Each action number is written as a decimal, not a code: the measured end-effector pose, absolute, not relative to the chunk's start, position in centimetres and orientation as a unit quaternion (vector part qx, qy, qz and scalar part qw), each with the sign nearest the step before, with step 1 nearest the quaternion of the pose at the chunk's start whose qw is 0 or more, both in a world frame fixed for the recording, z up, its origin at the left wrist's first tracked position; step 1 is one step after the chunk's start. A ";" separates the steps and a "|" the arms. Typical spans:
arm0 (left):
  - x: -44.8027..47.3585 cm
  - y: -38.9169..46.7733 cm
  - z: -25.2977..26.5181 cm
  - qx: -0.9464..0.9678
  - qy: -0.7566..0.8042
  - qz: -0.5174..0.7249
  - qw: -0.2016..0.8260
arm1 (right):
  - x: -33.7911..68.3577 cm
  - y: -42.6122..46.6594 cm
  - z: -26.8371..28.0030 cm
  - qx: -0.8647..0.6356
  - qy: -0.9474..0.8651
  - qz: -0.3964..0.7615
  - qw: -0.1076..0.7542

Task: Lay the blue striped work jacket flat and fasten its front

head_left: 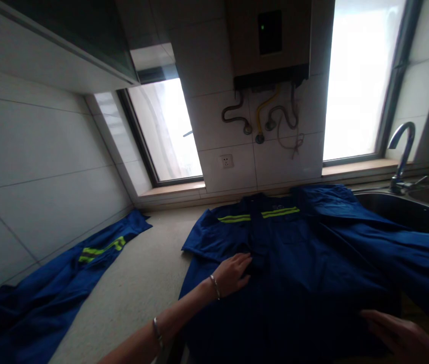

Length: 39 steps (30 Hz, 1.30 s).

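A dark blue work jacket (293,273) with yellow-green stripes across its chest lies spread over the counter, front side up. One sleeve (199,235) is folded in at the left, while the other sleeve (399,247) stretches right toward the sink. My left hand (231,275) rests on the middle of the jacket front, its fingers extended and touching the cloth. Two bracelets circle that arm. At the lower right, my right hand (403,333) is over the jacket's lower edge, fingers stretched out; it is dim and partly cut off by the frame.
Another blue garment (85,273) with similar stripes lies along the left wall. The pale counter (131,283) shows between the garments. At the right are a sink (426,210) and a curved faucet (403,151). A water heater (269,40) hangs between two windows, above a socket (227,161).
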<state>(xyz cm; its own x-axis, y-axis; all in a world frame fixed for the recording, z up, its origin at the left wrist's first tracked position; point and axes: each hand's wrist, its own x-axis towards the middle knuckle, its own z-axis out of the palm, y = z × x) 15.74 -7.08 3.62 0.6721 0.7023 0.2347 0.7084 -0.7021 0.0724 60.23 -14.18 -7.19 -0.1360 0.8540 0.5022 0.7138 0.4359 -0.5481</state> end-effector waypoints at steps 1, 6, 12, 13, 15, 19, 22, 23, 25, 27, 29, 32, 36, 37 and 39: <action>16.8 -6.8 3.2 -0.912 -0.391 -0.123 0.025 | 59.1 -14.0 -6.4 -0.513 -0.761 0.112 0.381; 19.9 -5.6 1.6 -0.899 -0.420 -0.087 0.089 | 53.8 -12.9 -2.5 -0.466 -0.799 0.162 0.344; 19.2 -5.3 1.5 -0.913 -0.394 -0.066 0.079 | 53.0 -12.6 -2.8 -0.461 -0.791 0.166 0.367; 19.1 -5.4 1.5 -0.913 -0.394 -0.072 0.081 | 53.2 -12.8 -3.1 -0.462 -0.788 0.172 0.369; 19.0 -5.5 1.4 -0.910 -0.396 -0.079 0.091 | 53.6 -13.2 -3.6 -0.461 -0.783 0.184 0.374; 19.4 -5.5 0.8 -0.907 -0.388 -0.099 0.128 | 53.3 -12.8 -2.9 -0.461 -0.766 0.212 0.395; 19.5 -5.4 0.3 -0.912 -0.355 -0.121 0.166 | 51.5 -10.2 -1.6 -0.469 -0.726 0.288 0.413; 19.4 -5.4 0.1 -0.914 -0.342 -0.124 0.177 | 50.5 -8.8 -1.2 -0.469 -0.709 0.326 0.414; 19.3 -5.4 -0.1 -0.919 -0.323 -0.125 0.189 | 48.2 -5.5 -0.5 -0.464 -0.681 0.399 0.403; 19.1 -5.4 -0.3 -0.922 -0.313 -0.127 0.191 | 45.6 -2.1 -0.2 -0.464 -0.670 0.432 0.387; 19.0 -5.4 -0.5 -0.921 -0.310 -0.134 0.191 | 43.0 0.8 0.1 -0.470 -0.668 0.440 0.373; 19.0 -5.5 -0.4 -0.919 -0.310 -0.147 0.196 | 40.0 3.8 0.4 -0.491 -0.687 0.422 0.330; 19.0 -5.7 -0.1 -0.917 -0.309 -0.148 0.204 | 38.8 5.4 0.4 -0.487 -0.679 0.475 0.276; 19.0 -5.8 -0.1 -0.918 -0.307 -0.144 0.205 | 38.9 5.5 0.3 -0.480 -0.665 0.501 0.277; 19.0 -5.9 0.1 -0.922 -0.303 -0.132 0.203 | 39.2 5.6 0.0 -0.459 -0.638 0.543 0.296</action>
